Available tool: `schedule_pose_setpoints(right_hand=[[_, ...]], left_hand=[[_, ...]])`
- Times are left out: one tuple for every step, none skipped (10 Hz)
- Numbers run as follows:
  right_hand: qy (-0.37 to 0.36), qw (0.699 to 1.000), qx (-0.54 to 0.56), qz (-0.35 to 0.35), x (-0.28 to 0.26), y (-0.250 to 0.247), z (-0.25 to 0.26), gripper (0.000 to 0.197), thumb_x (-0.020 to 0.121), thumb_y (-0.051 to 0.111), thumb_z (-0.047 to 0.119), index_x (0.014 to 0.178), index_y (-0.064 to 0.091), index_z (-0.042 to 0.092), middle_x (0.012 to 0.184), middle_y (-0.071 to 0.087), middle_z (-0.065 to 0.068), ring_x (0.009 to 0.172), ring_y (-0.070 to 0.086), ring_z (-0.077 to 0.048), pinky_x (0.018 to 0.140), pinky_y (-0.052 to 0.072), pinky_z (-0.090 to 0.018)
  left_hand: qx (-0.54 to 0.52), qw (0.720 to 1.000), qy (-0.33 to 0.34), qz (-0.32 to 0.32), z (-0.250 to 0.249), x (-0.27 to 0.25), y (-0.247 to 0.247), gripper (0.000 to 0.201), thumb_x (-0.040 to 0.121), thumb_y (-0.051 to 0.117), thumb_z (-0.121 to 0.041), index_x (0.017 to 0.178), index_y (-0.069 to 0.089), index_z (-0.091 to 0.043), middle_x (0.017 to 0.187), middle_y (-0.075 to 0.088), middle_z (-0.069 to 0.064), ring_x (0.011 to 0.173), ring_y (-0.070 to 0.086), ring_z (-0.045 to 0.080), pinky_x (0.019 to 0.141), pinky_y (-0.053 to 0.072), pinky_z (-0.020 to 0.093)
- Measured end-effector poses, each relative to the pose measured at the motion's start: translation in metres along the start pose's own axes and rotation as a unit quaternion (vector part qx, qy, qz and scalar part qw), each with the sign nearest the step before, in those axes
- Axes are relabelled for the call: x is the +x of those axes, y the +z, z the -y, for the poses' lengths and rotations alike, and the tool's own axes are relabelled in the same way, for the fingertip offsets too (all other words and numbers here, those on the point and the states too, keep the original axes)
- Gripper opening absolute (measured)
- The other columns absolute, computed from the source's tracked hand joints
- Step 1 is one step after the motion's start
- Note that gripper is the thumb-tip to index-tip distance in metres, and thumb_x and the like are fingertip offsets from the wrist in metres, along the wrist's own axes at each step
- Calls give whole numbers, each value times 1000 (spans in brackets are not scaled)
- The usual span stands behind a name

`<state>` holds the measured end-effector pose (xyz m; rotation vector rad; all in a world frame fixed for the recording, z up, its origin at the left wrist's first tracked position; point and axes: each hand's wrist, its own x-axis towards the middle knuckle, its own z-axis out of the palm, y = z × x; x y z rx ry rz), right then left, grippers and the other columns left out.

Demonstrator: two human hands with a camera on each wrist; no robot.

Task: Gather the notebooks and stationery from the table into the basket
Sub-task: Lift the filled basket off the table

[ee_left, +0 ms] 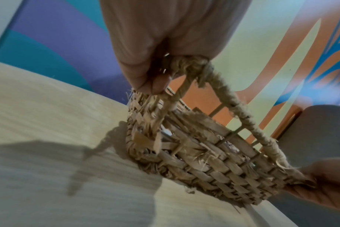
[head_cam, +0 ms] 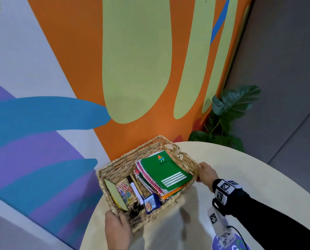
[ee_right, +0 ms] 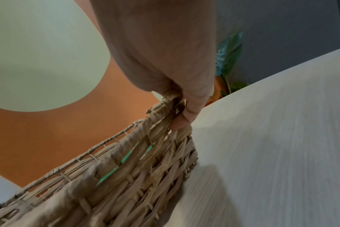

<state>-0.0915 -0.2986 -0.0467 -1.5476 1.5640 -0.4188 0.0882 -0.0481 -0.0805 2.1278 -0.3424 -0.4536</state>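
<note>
A woven straw basket (head_cam: 114, 170) is held by both hands at the round table's left edge, with a shadow under its near side. My left hand (head_cam: 116, 225) grips its near-left rim (ee_left: 186, 64); my right hand (head_cam: 205, 173) grips the right-end rim (ee_right: 171, 99). Inside lie a green spiral notebook (head_cam: 164, 171) on top of other spiral notebooks, a marker (head_cam: 135, 188), coloured paper clips (head_cam: 125, 193), black binder clips (head_cam: 135, 209), a green sticky-note pad (head_cam: 115, 194) and a small blue box (head_cam: 151, 202). The basket wall (ee_left: 213, 167) (ee_right: 126, 176) fills both wrist views.
The pale wooden table (head_cam: 240, 186) runs right and toward me. A tagged white device with a cable (head_cam: 220, 226) lies on a blue-purple disc (head_cam: 230, 244) near the front edge. A leafy plant (head_cam: 228, 112) stands behind the table by the painted wall.
</note>
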Motion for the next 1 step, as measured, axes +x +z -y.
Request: schedule_pose_setpoints(right_hand=[[17, 1000, -5, 17, -2, -3, 7, 30, 97, 32, 21, 110, 54, 5, 110, 62, -23, 81, 61, -30, 77, 58, -42]], left_hand=[[4, 1000, -5, 18, -6, -3, -4, 18, 97, 43, -17, 91, 40, 0, 84, 49, 18, 78, 49, 32, 68, 36, 37]])
